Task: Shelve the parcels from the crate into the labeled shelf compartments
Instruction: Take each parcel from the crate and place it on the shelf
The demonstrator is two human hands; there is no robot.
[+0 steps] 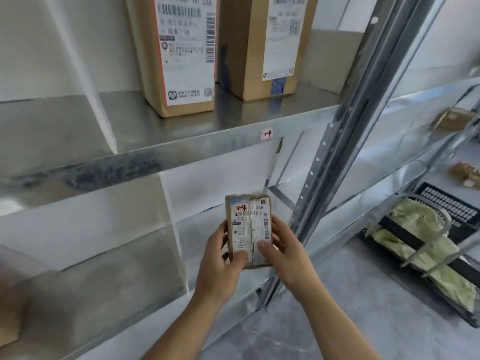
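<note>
So, I have the small brown cardboard parcel with the white shipping label [250, 231] held upright in front of the lower bay, just left of the grey steel upright post [363, 126]. Both hands have hold of it: my left hand [220, 263] grips its lower left edge with the thumb across the label, and my right hand [285, 253] wraps its right side, thumb on the front. The pink handwritten sticker [241, 209] near the parcel's top reads 2-4. The pink tag [267, 133] on the front edge of the galvanised metal shelf [155, 162] above reads 1-4; two tall brown cardboard boxes [181, 55] stand there. I judge this parcel belongs one level down. To do it well I would confirm that bay's tag, which I cannot see here, then slide the parcel in bottom first, label facing out. I would set it on the lower shelf [109, 276] near its front edge before loosening my fingers. The black plastic crate [452, 206] sits on the floor at right.
</note>
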